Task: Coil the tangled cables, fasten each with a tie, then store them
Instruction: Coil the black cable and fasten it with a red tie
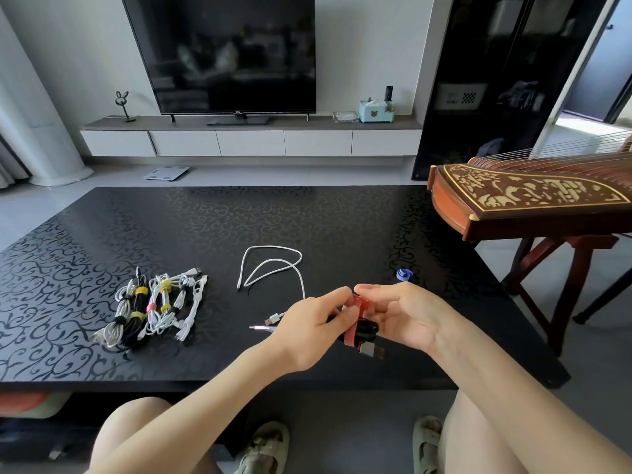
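Left hand (307, 323) pinches black coil (367, 331) mid-bundle; right hand (403, 316) pinches red tie (359, 306) around it; coil likely light, springy.

Far half of the table (273, 213) lies open; tied bundles (154, 306) block left, zither (530, 196) flanks right

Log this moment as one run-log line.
step: fastening | left hand: pinches red tie | right hand: holds black cable coil | table: tied bundles left, loose white cable, blue tie
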